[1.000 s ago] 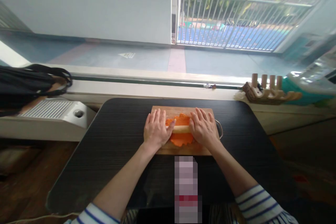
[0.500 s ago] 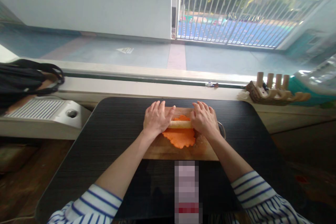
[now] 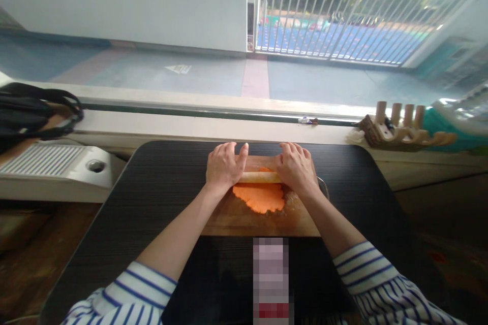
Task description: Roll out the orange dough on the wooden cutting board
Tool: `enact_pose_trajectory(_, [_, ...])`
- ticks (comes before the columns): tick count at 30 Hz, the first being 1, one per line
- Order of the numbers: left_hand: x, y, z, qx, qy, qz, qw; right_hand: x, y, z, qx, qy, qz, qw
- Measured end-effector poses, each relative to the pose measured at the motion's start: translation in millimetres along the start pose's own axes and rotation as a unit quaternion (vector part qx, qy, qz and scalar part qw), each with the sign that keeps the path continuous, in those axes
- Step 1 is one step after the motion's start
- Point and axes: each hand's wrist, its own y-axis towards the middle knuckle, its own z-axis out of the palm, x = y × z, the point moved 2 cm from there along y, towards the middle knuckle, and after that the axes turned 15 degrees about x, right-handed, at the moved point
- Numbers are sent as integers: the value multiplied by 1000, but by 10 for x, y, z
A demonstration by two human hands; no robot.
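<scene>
On the wooden board (image 3: 229,227), which lies on the dark bench (image 3: 118,213) before you, there is a flat sheet of orange dough (image 3: 263,199), and across its far part rests a pale rolling pin (image 3: 261,177). Your left hand (image 3: 225,166) and your right hand (image 3: 296,166) cover the two ends of this pin, palms down. Both are mostly open: the fingers point forward, a little bent, and the left thumb stands apart. They rest upon the pin rather than close around it, as far as one can see; the undersides are hidden.

The pin, I judge, is light and stiff, and it should turn easily under even pressure of the palms. Its two ends are the good places to bear on. The dough seems soft and easily torn, especially at its thin border; if you must lift it, better to support it broadly from below than to pinch one edge. Whether it sticks to the board, I cannot tell.

In look, the dough is bright, matt orange, smooth in the middle and ragged along the near edge. Beside it, at the right, some pale specks (image 3: 293,201) lie on the wood. The pin is plain and cream-coloured.
</scene>
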Motion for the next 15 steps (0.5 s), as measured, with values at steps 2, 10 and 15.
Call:
enact_pose_trajectory(2, [4,23,2,-1,1,-3,1000,1,23,0,2,-4,4,1000])
enact_pose_trajectory(10, [4,137,-2,12,8,-21,1000,14,131,-9,13,-7,33,999])
enact_pose_trajectory(15, [-1,174,-21,-7,3,-15,1000,7,187,-9,7,-17,35,999])
